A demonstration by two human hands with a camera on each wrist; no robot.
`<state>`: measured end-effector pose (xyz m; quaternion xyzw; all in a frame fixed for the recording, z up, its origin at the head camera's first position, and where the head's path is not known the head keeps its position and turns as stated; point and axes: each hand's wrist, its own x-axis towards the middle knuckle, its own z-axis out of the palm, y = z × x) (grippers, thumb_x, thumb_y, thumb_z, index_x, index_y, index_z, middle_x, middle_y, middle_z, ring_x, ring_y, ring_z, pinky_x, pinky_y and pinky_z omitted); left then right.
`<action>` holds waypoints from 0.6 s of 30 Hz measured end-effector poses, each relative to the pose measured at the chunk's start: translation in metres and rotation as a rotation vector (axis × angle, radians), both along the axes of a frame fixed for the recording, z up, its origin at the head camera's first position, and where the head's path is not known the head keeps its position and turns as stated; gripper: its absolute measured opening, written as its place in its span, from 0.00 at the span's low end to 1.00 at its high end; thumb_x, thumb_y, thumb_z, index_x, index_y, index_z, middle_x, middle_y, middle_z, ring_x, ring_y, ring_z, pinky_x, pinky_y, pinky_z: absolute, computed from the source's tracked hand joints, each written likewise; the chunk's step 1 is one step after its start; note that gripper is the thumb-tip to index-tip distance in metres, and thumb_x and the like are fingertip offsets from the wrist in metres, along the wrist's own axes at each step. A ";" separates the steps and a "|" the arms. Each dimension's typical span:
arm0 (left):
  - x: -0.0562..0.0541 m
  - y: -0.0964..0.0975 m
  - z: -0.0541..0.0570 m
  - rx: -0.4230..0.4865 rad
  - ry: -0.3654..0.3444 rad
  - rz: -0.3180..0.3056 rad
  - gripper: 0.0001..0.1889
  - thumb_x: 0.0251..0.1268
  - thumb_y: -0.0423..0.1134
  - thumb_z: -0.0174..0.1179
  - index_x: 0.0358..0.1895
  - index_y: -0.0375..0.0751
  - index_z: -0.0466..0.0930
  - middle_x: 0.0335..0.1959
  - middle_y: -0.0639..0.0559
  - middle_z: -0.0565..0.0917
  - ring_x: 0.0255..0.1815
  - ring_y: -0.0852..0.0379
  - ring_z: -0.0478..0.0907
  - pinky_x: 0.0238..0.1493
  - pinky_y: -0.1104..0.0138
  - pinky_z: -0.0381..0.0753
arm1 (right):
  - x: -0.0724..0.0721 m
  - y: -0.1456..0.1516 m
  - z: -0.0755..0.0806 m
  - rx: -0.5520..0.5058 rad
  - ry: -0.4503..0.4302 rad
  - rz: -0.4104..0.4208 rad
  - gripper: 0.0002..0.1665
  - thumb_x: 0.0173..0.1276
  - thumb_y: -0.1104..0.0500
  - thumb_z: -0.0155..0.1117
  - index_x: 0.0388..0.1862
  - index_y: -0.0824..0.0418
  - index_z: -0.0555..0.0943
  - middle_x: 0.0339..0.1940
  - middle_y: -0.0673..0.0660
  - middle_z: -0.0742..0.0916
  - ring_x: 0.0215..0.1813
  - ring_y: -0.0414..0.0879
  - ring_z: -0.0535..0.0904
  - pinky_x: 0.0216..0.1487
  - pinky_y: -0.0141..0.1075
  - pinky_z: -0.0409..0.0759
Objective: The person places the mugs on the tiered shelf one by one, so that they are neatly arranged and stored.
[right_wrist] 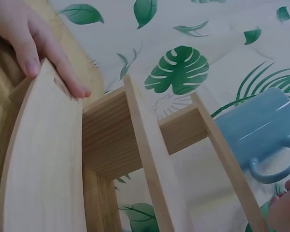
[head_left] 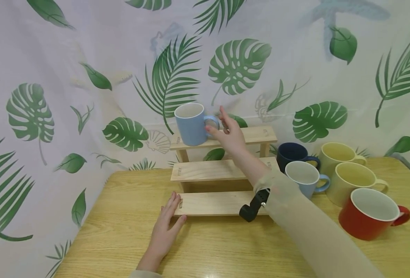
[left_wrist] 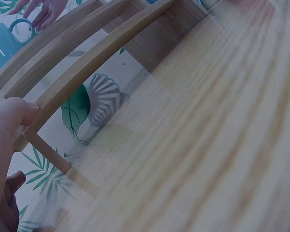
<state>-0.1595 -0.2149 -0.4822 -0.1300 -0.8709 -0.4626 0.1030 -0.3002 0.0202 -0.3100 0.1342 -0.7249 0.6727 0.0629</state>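
One blue mug (head_left: 189, 127), head view: long axis upright on left of top shelf (head_left: 255, 133), handle (head_left: 213, 117) pointing right; right hand (head_left: 231, 135) spread beside it, left hand (head_left: 164, 229) straight-fingered against lowest shelf (head_left: 211, 202) | left wrist: grainy wood worktop (left_wrist: 183, 145) | right wrist: leaf-print backdrop (right_wrist: 241, 43)

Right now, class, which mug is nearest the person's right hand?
The light blue mug on the rack's top tier, with its handle toward the right hand. The other five mugs, one also light blue, stand on the table.

seems a homely indoor corner; leaf-printed hanging (head_left: 121, 46) behind a wood-grain table (head_left: 128, 220); household mugs (head_left: 342, 189)
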 end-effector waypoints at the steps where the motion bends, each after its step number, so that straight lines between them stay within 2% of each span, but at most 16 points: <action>1: 0.000 0.000 0.000 0.000 0.001 0.000 0.32 0.71 0.48 0.54 0.75 0.50 0.56 0.76 0.51 0.52 0.75 0.50 0.47 0.72 0.48 0.37 | 0.002 0.002 0.000 -0.012 -0.009 0.001 0.49 0.65 0.51 0.67 0.78 0.47 0.51 0.72 0.55 0.64 0.72 0.48 0.55 0.71 0.42 0.54; 9: 0.001 0.000 -0.001 -0.001 -0.004 -0.010 0.33 0.71 0.48 0.54 0.75 0.50 0.55 0.76 0.50 0.51 0.75 0.51 0.46 0.72 0.47 0.37 | 0.021 0.021 -0.003 -0.134 -0.056 0.054 0.48 0.66 0.50 0.66 0.78 0.45 0.50 0.75 0.53 0.62 0.74 0.45 0.54 0.71 0.39 0.55; 14: 0.000 0.000 -0.001 0.003 0.000 -0.011 0.33 0.71 0.48 0.54 0.75 0.49 0.55 0.76 0.50 0.51 0.75 0.51 0.46 0.72 0.47 0.36 | 0.032 0.031 -0.009 -0.195 -0.051 0.094 0.47 0.69 0.53 0.63 0.79 0.49 0.48 0.76 0.55 0.60 0.75 0.47 0.53 0.71 0.43 0.55; 18: 0.000 0.000 -0.001 0.007 0.000 -0.010 0.32 0.71 0.48 0.54 0.75 0.50 0.55 0.76 0.50 0.51 0.75 0.52 0.46 0.72 0.48 0.36 | 0.041 0.037 -0.016 -0.204 -0.057 0.111 0.45 0.70 0.54 0.62 0.79 0.48 0.49 0.76 0.54 0.61 0.75 0.47 0.53 0.71 0.45 0.56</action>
